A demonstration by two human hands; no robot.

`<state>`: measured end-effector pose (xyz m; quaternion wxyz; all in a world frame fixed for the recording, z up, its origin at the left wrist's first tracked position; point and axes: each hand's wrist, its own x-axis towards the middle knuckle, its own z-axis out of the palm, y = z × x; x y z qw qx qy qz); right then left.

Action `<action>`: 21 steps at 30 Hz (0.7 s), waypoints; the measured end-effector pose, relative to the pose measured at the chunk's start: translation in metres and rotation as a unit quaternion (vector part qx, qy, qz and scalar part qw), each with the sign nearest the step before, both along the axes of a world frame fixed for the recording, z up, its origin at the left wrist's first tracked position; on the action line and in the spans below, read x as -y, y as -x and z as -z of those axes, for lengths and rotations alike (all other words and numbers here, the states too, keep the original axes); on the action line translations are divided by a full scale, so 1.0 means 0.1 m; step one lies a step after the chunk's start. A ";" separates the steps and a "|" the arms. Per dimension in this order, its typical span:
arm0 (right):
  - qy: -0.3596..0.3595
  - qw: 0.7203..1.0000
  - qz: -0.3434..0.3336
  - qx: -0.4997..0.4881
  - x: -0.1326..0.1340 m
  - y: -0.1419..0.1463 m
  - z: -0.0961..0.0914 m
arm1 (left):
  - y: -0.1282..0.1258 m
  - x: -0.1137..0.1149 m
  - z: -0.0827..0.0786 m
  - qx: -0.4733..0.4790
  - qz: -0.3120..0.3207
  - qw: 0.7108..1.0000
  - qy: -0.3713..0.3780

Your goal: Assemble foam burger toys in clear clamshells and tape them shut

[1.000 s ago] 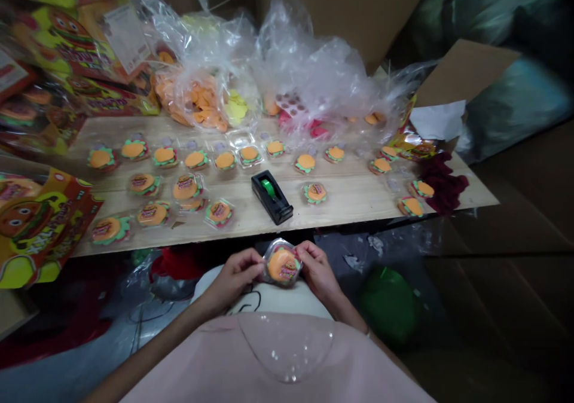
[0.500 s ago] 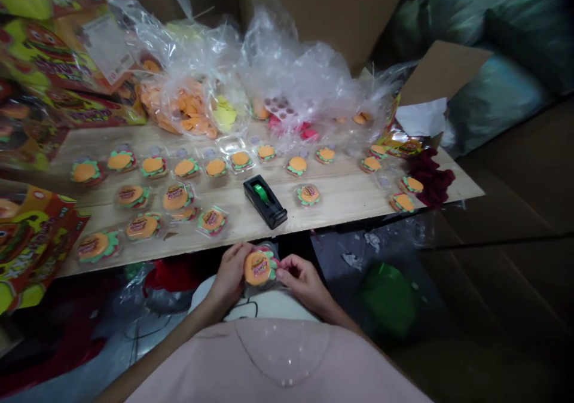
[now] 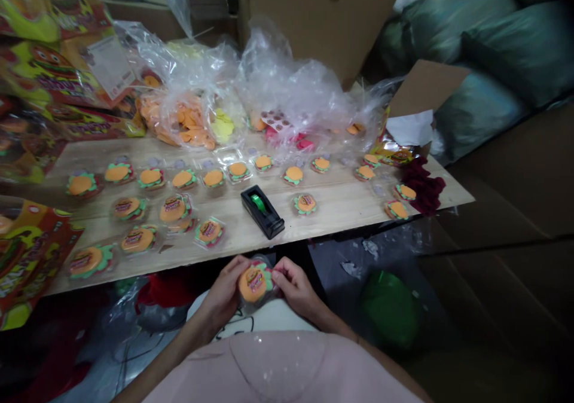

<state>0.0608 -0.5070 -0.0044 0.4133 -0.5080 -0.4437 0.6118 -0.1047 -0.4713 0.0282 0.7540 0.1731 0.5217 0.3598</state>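
Just below the table's front edge, my left hand (image 3: 226, 288) is wrapped round one side of a toy burger in a clear plastic case (image 3: 253, 283). The burger has an orange bun with a printed label and green, wavy lettuce. My right hand (image 3: 295, 286) pinches the right edge of the same packed burger between thumb and fingers. Above them on the table lies a black tape dispenser (image 3: 264, 213) with a green roll. A labelled, packed burger (image 3: 305, 204) sits to its right, and another (image 3: 210, 231) to its left.
Several more burgers in clear cases (image 3: 183, 179) stand in rows on the wooden table (image 3: 233, 235). Behind are plastic bags of orange pieces (image 3: 179, 119) and an opened carton (image 3: 424, 86). Printed display boxes (image 3: 33, 253) stack up at left. Dark red cloth (image 3: 424, 188) lies at right.
My view has shifted slightly, so the table sits a little lower. Both hands keep hold of the packed burger; my right fingers remain at its right edge.
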 end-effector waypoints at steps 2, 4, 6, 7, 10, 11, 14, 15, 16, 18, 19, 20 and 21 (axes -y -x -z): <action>0.003 1.000 0.011 -0.005 -0.04 0.02 0.00 | -0.03 0.00 -0.01 -0.009 -0.045 0.999 0.002; 0.014 0.999 0.024 -0.023 -0.07 0.04 -0.02 | -0.07 0.00 -0.03 -0.018 -0.082 0.996 -0.013; 0.023 0.998 0.036 -0.044 -0.09 0.04 -0.05 | -0.10 0.00 -0.05 -0.025 -0.103 0.994 -0.038; 0.025 0.998 0.039 -0.050 -0.09 0.04 -0.06 | -0.10 0.00 -0.05 -0.029 -0.109 0.992 -0.048; 0.030 0.998 0.033 -0.050 -0.11 0.04 -0.08 | -0.09 -0.01 -0.06 -0.029 -0.105 0.992 -0.057; 0.034 0.998 0.024 -0.045 -0.13 0.03 -0.09 | -0.09 -0.03 -0.05 -0.022 -0.102 0.993 -0.057; 0.000 1.000 0.017 0.009 -0.26 0.01 -0.13 | -0.05 -0.13 -0.03 -0.001 -0.119 0.990 -0.073; -0.038 0.997 0.035 0.051 -0.34 0.00 -0.15 | -0.04 -0.16 -0.02 -0.002 -0.134 0.988 -0.083; -0.082 0.989 0.061 0.102 -0.43 -0.02 -0.17 | -0.02 -0.20 -0.01 -0.008 -0.146 0.985 -0.092; -0.146 0.964 0.103 0.199 -0.63 -0.08 -0.20 | 0.02 -0.22 0.03 -0.024 -0.155 0.982 -0.105; -0.162 0.951 0.114 0.237 -0.75 -0.11 -0.21 | 0.04 -0.22 0.05 -0.031 -0.152 0.982 -0.109; -0.171 0.939 0.121 0.272 -0.86 -0.14 -0.22 | 0.05 -0.20 0.07 -0.037 -0.145 0.982 -0.112; -0.173 0.929 0.125 0.304 -0.98 -0.16 -0.22 | 0.07 -0.17 0.10 -0.044 -0.133 0.984 -0.113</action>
